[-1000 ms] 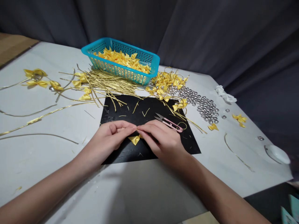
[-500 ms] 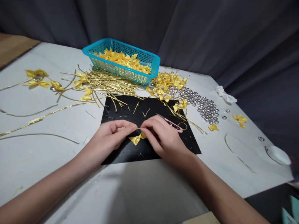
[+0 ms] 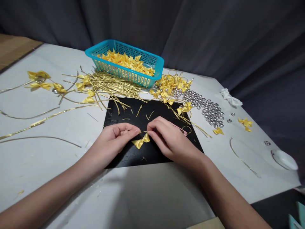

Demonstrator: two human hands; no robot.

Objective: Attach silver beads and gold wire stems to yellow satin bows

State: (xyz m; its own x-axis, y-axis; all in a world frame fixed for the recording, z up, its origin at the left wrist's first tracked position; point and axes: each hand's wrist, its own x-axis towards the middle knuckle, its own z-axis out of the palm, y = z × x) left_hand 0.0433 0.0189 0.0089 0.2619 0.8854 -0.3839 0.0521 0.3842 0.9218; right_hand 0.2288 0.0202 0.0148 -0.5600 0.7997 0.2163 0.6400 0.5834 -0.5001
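Over the black mat (image 3: 133, 160), my left hand (image 3: 116, 136) pinches one end of a short gold cord (image 3: 143, 131) between thumb and fingertips. The other end is pinched in my right hand (image 3: 166, 136), leaving a small stretch of cord showing between them. Just below that stretch, a yellow satin bow (image 3: 141, 141) lies or hangs close to the mat; whether the cord is joined to it I cannot tell. Pink-handled scissors (image 3: 181, 129) lie partly hidden behind my right hand.
Behind the mat stands a blue basket (image 3: 124, 72) of yellow bows, with a heap of gold cords (image 3: 114, 83) before it. To the right are finished-looking bows (image 3: 172, 82), many silver beads (image 3: 212, 111) and a white computer mouse (image 3: 284, 159).
My right hand has moved slightly right, away from my left. More of the cord and the whole bow now show between them.
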